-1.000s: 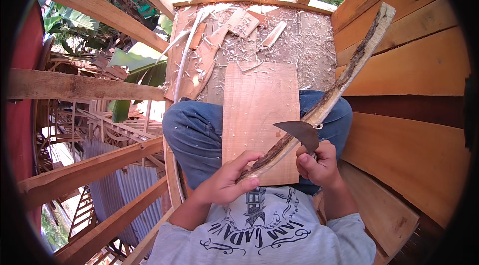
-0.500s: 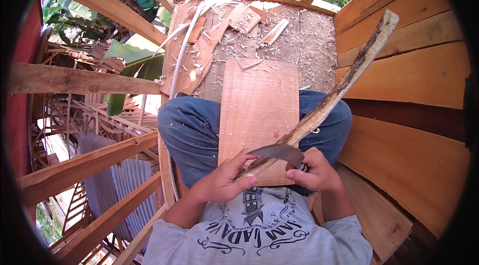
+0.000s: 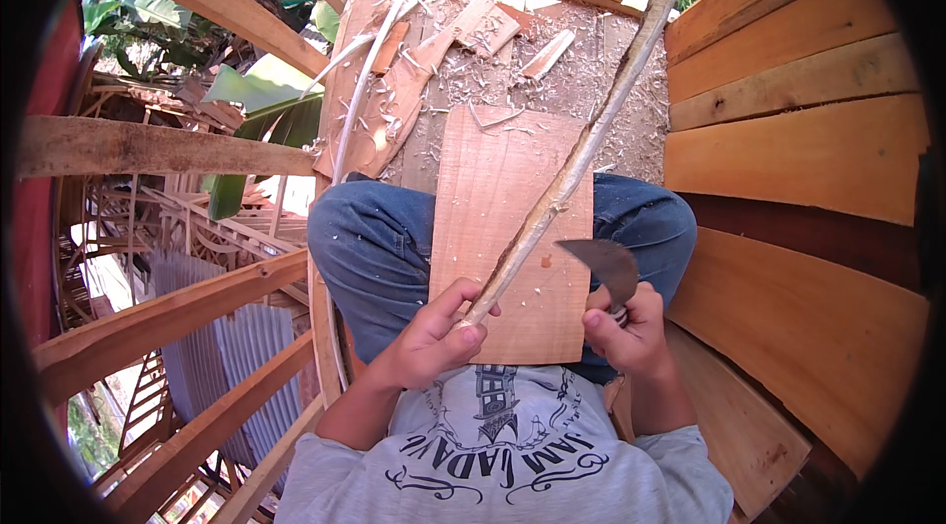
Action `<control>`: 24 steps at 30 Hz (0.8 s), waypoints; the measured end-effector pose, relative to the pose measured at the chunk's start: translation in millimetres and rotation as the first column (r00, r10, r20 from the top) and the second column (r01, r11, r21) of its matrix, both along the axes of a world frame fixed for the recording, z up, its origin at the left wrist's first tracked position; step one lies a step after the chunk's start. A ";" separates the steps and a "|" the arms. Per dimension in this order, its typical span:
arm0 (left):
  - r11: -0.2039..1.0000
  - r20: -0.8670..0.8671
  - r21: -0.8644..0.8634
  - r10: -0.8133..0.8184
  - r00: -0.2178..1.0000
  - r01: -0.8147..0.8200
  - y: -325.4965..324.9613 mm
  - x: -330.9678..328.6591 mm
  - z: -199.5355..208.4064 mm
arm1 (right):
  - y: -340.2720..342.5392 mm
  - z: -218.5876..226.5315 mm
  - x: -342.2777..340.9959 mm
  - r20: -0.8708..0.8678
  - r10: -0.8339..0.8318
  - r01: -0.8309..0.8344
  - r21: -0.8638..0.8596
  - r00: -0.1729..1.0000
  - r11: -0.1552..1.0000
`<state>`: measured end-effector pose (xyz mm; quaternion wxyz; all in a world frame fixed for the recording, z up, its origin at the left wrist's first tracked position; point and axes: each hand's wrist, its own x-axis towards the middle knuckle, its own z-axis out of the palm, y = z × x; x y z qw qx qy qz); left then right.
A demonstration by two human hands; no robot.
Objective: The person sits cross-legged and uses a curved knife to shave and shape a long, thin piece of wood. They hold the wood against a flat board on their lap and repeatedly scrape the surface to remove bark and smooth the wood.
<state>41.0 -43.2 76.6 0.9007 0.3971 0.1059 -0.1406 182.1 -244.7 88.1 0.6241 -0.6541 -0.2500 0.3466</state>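
Observation:
My left hand (image 3: 440,337) grips the lower end of a long, pale wooden stick (image 3: 565,178) with a dark, rough strip along one side. From there the stick slants up and to the right, past a flat wooden board (image 3: 473,218) lying across my lap. In my right hand (image 3: 631,329) is a knife with a curved, dark blade (image 3: 603,263), its tip pointing left. The blade is apart from the stick, to the right of it and above the board's right edge. My fingers hide most of the knife's handle.
Wood shavings and offcuts (image 3: 548,55) litter the plank floor beyond my knees. A long, thin pale strip (image 3: 361,95) lies at the floor's left edge. Wooden rails (image 3: 177,317) run along the left, and an orange-brown plank wall (image 3: 788,169) rises close on the right.
The stick has swung more upright, its far end moving left and away from me. The knife has come off the stick, moving right, and its blade has turned.

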 end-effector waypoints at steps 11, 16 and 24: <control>0.949 0.065 -0.307 -0.047 0.997 0.064 -4.7 -9.2 -3.5 | 3.1 -10.3 -8.0 0.296 -0.402 0.404 0.059 0.866 0.913; 0.985 0.021 -0.165 0.047 0.999 -0.043 -3.4 -12.0 -8.6 | -0.9 4.2 4.0 0.065 -0.228 0.230 -0.025 0.971 0.973; 0.999 0.039 0.036 0.007 0.999 -0.008 5.1 -24.9 -11.8 | -9.5 8.4 39.2 -0.310 -0.702 0.766 0.303 0.641 0.566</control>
